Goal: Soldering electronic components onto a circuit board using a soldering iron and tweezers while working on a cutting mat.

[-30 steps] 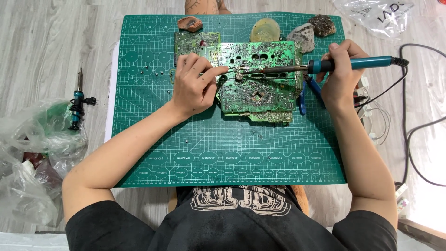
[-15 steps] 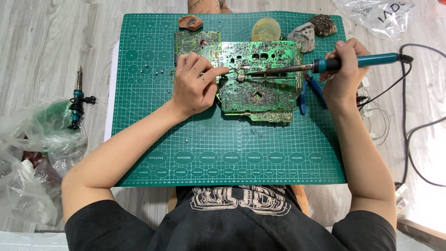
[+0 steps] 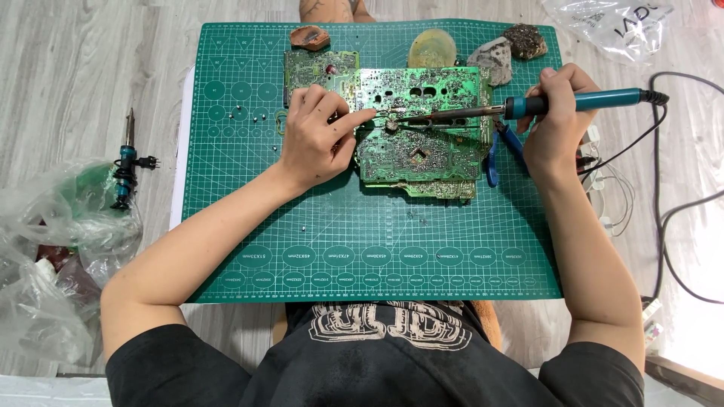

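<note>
Barely shifted since 0.5 s ago: both hands hold place. Right hand [image 3: 556, 120], clamped on soldering iron [image 3: 520, 107], lies right of centre; long axis runs sideways, tip pointing left onto circuit board [image 3: 422, 132] at upper centre of green mat [image 3: 369, 226]. Left hand [image 3: 317, 139], nearer the joint, rests on board, fingers curled, forefinger extended toward tip. Blue pliers [image 3: 494, 162] lie beside board.
</note>
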